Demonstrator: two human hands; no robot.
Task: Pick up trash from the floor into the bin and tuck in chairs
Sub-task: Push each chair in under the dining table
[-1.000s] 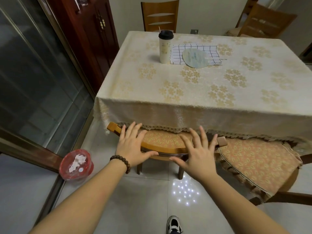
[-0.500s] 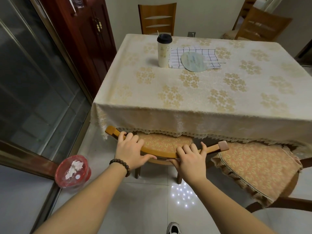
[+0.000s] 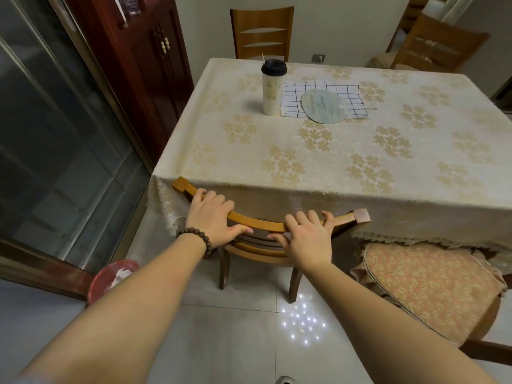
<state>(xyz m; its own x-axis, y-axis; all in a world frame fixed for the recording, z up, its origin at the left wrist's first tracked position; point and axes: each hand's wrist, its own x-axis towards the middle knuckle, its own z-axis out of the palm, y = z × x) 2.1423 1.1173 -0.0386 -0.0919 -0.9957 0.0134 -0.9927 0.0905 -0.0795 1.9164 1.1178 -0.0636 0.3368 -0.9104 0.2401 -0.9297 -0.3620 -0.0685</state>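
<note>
A wooden chair [image 3: 260, 225] stands against the near edge of the table [image 3: 318, 151], its seat hidden under the cream flowered tablecloth. Only its curved top rail, back slats and two rear legs show. My left hand [image 3: 213, 220], with a bead bracelet on the wrist, grips the left part of the top rail. My right hand [image 3: 307, 236] grips the right part, fingers curled over the rail. A red bin [image 3: 110, 278] with white crumpled paper inside stands on the floor at the lower left, partly hidden by my left forearm.
A second chair [image 3: 432, 286] with a patterned cushion sits pulled out at the right. Two more wooden chairs [image 3: 261, 33] stand beyond the table. On the table are a cup with a black lid [image 3: 273, 87], a checked cloth and a fan. Glass door and dark cabinet at left.
Both hands went from flat above the chair back to gripping its top rail. The chair slid forward under the table, and its cushioned seat is now hidden by the tablecloth.
</note>
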